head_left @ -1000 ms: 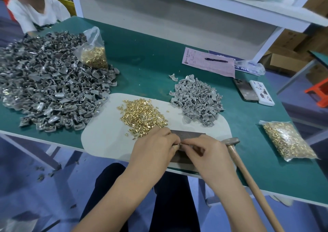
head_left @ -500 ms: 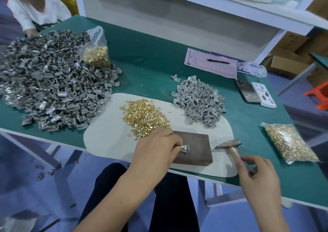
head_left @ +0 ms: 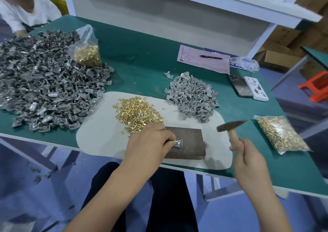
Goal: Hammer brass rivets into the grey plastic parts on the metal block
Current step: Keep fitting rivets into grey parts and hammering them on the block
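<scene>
A dark metal block [head_left: 188, 143] lies on a white mat [head_left: 99, 134] at the table's near edge. My left hand [head_left: 149, 143] pinches a small grey plastic part [head_left: 178, 143] on the block's left side; a rivet head shows in it. My right hand [head_left: 248, 159] grips the wooden handle of a hammer [head_left: 230, 125], whose head hangs in the air just right of the block. Loose brass rivets [head_left: 138, 111] are heaped on the mat behind my left hand. A small pile of grey parts [head_left: 193, 97] sits behind the block.
A large heap of grey parts [head_left: 40, 89] covers the left of the green table [head_left: 142, 58], with a bag of rivets [head_left: 87, 52] on it. Another rivet bag [head_left: 280, 136] lies right. Two phones [head_left: 248, 88], paper with a pen [head_left: 204, 59], and a seated person [head_left: 26, 11] lie beyond.
My right hand left the part, took hold of the hammer that lay on the mat, and lifted it off the mat. My left hand stays on the part.
</scene>
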